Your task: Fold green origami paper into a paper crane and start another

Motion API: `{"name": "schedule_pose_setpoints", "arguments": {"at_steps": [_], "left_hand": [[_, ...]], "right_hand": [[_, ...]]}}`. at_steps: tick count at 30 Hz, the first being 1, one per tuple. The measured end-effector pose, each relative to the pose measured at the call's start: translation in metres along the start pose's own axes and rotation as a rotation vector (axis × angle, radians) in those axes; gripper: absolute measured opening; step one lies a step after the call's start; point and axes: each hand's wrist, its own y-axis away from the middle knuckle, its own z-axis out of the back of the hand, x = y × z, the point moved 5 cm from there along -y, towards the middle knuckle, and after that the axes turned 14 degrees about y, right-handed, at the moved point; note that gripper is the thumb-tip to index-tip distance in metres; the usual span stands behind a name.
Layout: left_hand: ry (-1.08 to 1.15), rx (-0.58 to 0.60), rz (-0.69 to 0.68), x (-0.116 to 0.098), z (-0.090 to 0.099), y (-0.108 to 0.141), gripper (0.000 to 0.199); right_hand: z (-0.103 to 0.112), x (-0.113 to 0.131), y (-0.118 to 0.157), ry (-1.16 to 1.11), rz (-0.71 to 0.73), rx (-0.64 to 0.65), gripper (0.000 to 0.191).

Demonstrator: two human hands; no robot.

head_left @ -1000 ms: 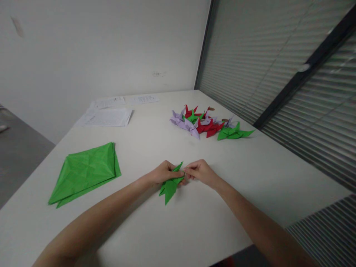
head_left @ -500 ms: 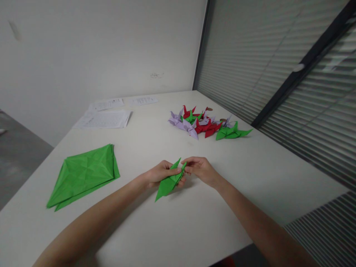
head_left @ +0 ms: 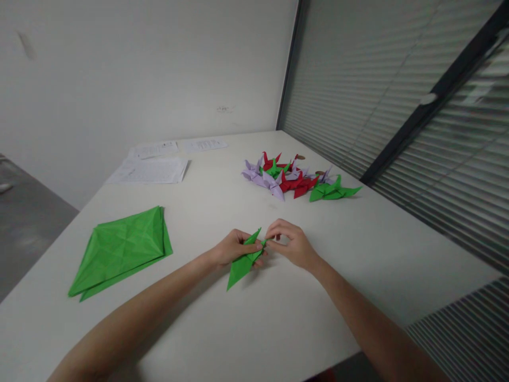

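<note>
A folded green paper figure (head_left: 241,267) is held above the white table, its long point hanging down toward me. My left hand (head_left: 234,248) grips it from the left, thumb on top and fingers underneath. At its right end, my right hand (head_left: 290,243) pinches a small green tip between thumb and fingers. Farther back on the right lies a group of folded paper figures: lilac (head_left: 274,185), red (head_left: 304,185) and green (head_left: 334,190).
Green creased sheets (head_left: 123,246) lie stacked on the table (head_left: 207,329) at the left. Printed papers (head_left: 153,171) rest at the back left. A wall (head_left: 178,69) stands behind, and a window with blinds (head_left: 342,90) borders the right side.
My right hand has shifted slightly right and now pinches the figure's small tip, which points more to the right. The green figure has moved a little to the right in my left hand.
</note>
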Motion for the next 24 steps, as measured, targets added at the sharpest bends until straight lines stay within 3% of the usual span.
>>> {"name": "schedule_pose_setpoints", "arguments": {"at_steps": [3,7,13,20,24], "left_hand": [[-0.045,-0.048,-0.081,-0.005,0.002,-0.002,0.046],[-0.077,-0.109,-0.194,-0.009,0.005,-0.003,0.042],[-0.119,-0.171,-0.274,-0.012,0.004,0.000,0.046],[-0.135,-0.243,-0.386,-0.017,0.005,0.003,0.044],[-0.131,-0.256,-0.410,-0.016,0.006,0.003,0.045]], "right_hand": [[0.004,0.009,0.002,0.166,0.130,-0.147,0.009],[-0.002,0.016,0.007,0.241,0.184,-0.255,0.012],[-0.008,0.014,0.010,0.170,0.088,-0.314,0.011],[-0.013,0.011,0.009,0.044,-0.101,-0.259,0.012],[-0.015,0.012,0.010,0.023,-0.125,-0.291,0.012]]}}
